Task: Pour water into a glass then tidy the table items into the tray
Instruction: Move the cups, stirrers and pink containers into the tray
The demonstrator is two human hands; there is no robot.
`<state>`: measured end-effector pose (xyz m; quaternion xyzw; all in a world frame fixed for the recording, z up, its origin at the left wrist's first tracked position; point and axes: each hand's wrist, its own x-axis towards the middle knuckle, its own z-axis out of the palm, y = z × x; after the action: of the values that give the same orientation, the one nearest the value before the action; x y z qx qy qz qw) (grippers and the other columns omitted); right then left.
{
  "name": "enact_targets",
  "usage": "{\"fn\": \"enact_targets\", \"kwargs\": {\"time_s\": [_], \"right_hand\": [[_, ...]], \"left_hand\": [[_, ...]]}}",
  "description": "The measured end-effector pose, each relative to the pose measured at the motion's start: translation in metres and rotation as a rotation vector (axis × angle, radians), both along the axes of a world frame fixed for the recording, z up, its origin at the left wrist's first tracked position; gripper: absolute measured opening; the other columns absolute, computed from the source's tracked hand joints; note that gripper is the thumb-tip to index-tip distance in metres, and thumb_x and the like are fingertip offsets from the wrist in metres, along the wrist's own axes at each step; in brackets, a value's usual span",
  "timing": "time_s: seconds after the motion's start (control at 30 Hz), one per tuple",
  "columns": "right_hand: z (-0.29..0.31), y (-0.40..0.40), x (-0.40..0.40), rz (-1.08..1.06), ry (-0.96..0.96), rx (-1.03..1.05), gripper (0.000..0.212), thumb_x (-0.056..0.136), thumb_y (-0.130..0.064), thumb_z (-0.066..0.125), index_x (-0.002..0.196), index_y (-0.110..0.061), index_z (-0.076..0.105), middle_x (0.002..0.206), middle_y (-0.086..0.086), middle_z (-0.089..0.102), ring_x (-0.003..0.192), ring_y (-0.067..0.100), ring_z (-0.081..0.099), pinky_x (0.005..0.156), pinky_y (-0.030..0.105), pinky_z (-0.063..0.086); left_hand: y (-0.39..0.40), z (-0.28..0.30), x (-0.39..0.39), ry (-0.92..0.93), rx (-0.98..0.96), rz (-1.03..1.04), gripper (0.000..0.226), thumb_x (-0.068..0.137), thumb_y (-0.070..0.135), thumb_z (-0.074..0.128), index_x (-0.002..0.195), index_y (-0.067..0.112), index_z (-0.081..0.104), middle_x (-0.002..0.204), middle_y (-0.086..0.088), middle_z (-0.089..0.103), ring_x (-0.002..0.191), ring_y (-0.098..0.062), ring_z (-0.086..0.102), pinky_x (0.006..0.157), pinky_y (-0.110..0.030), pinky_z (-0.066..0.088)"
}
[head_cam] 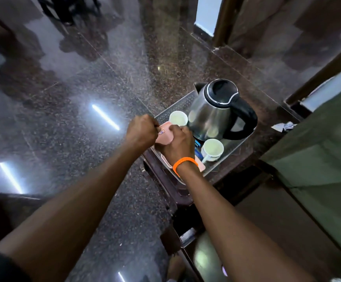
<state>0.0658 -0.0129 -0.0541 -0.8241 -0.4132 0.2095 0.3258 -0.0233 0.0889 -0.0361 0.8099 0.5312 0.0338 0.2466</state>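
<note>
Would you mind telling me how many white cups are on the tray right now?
2. One white cup stands at the tray's far left, beside the kettle; the other sits nearer, in front of the kettle. The hands might hide more.

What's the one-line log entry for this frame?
phase: tidying | left hand + right hand: both gripping pink packet over tray | kettle, two cups in tray

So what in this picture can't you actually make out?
Head view only:
- Small pink packet: mostly covered by the left hand and right hand; its label is too small to read.
- Blue item beside the steel kettle: hidden by the right hand and the near white cup.
- Water in either white cup: unclear, glare.
- Clear tray: its near corner is behind the right wrist.
</note>
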Motion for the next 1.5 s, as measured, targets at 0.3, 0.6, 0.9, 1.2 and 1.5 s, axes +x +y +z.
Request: {"fn": "enact_targets", "kwargs": {"time_s": [0.3, 0.6, 0.9, 1.2, 1.5], "right_hand": [[-0.036, 0.011, 0.012, 0.12, -0.076, -0.103, 0.048, 0.071, -0.035, 0.085, 0.113, -0.017, 0.071, 0.118, 0.014, 0.067, 0.118, 0.034, 0.057, 0.103, 0.047, 0.042], [-0.026, -0.036, 0.024, 0.076, -0.153, 0.027, 0.039, 0.083, -0.038, 0.071, 0.119, -0.022, 0.071, 0.127, 0.005, 0.063, 0.119, 0.031, 0.055, 0.098, 0.045, 0.043], [-0.048, -0.292, 0.039, -0.33, -0.18, -0.104, 0.033, 0.086, -0.02, 0.071, 0.119, -0.015, 0.072, 0.124, 0.012, 0.065, 0.113, 0.036, 0.061, 0.098, 0.047, 0.047], [-0.085, -0.483, -0.009, -0.44, 0.003, -0.378, 0.041, 0.072, -0.005, 0.072, 0.112, -0.011, 0.074, 0.111, 0.012, 0.069, 0.103, 0.037, 0.064, 0.09, 0.049, 0.054], [-0.112, -0.445, -0.001, -0.316, 0.116, -0.22, 0.044, 0.082, -0.012, 0.059, 0.124, -0.021, 0.068, 0.122, 0.004, 0.063, 0.111, 0.025, 0.059, 0.094, 0.037, 0.053]], "left_hand": [[0.008, -0.04, -0.003, 0.17, 0.158, -0.05, 0.02, 0.086, 0.037, 0.071, 0.103, 0.031, 0.08, 0.096, -0.01, 0.076, 0.12, -0.03, 0.05, 0.093, -0.045, 0.033], [-0.04, -0.035, 0.008, 0.16, 0.307, -0.089, 0.03, 0.088, 0.028, 0.063, 0.117, 0.023, 0.07, 0.12, -0.005, 0.069, 0.119, -0.033, 0.046, 0.09, -0.045, 0.035], [-0.271, -0.056, 0.034, -0.239, 0.156, -0.381, 0.026, 0.088, 0.025, 0.066, 0.114, 0.023, 0.072, 0.115, -0.001, 0.068, 0.106, -0.03, 0.056, 0.085, -0.043, 0.045], [-0.424, -0.111, 0.025, 0.024, -0.238, -0.582, 0.037, 0.079, 0.032, 0.075, 0.114, 0.02, 0.071, 0.111, -0.004, 0.068, 0.104, -0.032, 0.062, 0.086, -0.045, 0.054], [-0.436, -0.136, 0.017, 0.007, -0.272, -0.396, 0.02, 0.081, 0.017, 0.073, 0.101, 0.015, 0.069, 0.099, -0.012, 0.066, 0.093, -0.036, 0.063, 0.068, -0.035, 0.043]]}}
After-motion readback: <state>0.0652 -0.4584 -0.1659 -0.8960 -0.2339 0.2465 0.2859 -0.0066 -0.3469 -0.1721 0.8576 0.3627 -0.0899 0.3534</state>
